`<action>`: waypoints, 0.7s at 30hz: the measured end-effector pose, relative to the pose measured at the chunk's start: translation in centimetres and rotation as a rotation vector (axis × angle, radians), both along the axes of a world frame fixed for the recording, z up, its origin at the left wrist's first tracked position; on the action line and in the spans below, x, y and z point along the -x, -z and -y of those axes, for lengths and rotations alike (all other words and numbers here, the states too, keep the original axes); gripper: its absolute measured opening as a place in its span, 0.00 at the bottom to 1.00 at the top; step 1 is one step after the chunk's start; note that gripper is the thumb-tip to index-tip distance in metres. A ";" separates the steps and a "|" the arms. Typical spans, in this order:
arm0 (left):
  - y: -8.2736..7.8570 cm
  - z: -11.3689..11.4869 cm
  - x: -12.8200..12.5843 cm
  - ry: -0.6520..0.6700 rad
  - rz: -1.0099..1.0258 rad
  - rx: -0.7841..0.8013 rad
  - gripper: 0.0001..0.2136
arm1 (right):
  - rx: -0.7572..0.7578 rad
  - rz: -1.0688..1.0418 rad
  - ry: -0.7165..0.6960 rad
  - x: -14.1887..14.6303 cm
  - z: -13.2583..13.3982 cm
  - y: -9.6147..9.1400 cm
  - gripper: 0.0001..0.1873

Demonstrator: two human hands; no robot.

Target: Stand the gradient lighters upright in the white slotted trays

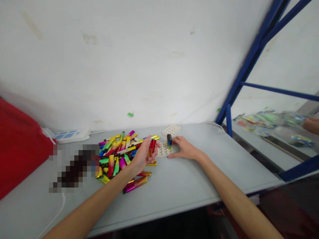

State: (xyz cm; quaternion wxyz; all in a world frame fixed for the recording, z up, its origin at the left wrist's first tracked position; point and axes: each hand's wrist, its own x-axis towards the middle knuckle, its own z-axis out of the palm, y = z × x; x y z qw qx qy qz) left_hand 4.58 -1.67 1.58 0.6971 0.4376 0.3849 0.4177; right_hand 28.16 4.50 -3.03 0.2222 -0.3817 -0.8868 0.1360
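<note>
My left hand point(144, 154) is closed around a red lighter point(152, 148), just left of a white tray with round holes point(163, 151). A few lighters with black tops and blue-gold bodies point(169, 142) stand upright at the tray's right side. My right hand point(184, 148) is at the tray's right edge, thumb and fingers apart around that corner. Its fingertips are beside the standing lighters; whether they touch them I cannot tell. A loose pile of shiny multicoloured lighters point(117, 151) lies to the left, partly behind my left hand and forearm.
A second white holed tray point(171, 130) lies near the wall. At left are a white power strip point(72, 135), a red cloth or bag point(20, 149) and a blurred-out object. A blue metal frame point(245, 69) stands right; beyond it, another person's hand point(311, 125) is by plastic bags point(271, 122).
</note>
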 end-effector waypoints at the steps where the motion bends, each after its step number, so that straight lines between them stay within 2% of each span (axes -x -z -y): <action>1: 0.1 -0.1 0.0 -0.006 -0.018 -0.029 0.18 | -0.003 0.003 -0.001 0.0 0.0 0.0 0.36; 4: 0.6 -0.5 0.0 -0.066 -0.125 -0.174 0.15 | -0.004 0.003 0.001 0.0 -0.1 0.0 0.36; 7: 0.7 -0.9 -0.3 -0.134 -0.257 -0.414 0.13 | -0.015 -0.006 -0.005 0.1 -0.1 0.0 0.36; 10: 0.1 -1.3 -0.7 -0.181 -0.418 -0.675 0.10 | -0.031 -0.018 -0.004 0.1 -0.1 0.0 0.37; 12: -0.4 -1.6 -0.9 -0.168 -0.541 -0.789 0.09 | -0.032 -0.019 -0.003 0.2 -0.1 0.0 0.37; 17: -0.4 -2.4 -1.8 -0.056 -0.608 -0.775 0.12 | -0.016 -0.002 -0.012 0.2 -0.2 -0.2 0.37; 21: 0.7 -2.6 -2.6 -0.063 -0.653 -0.804 0.10 | -0.020 0.004 -0.013 0.2 -0.4 -0.1 0.37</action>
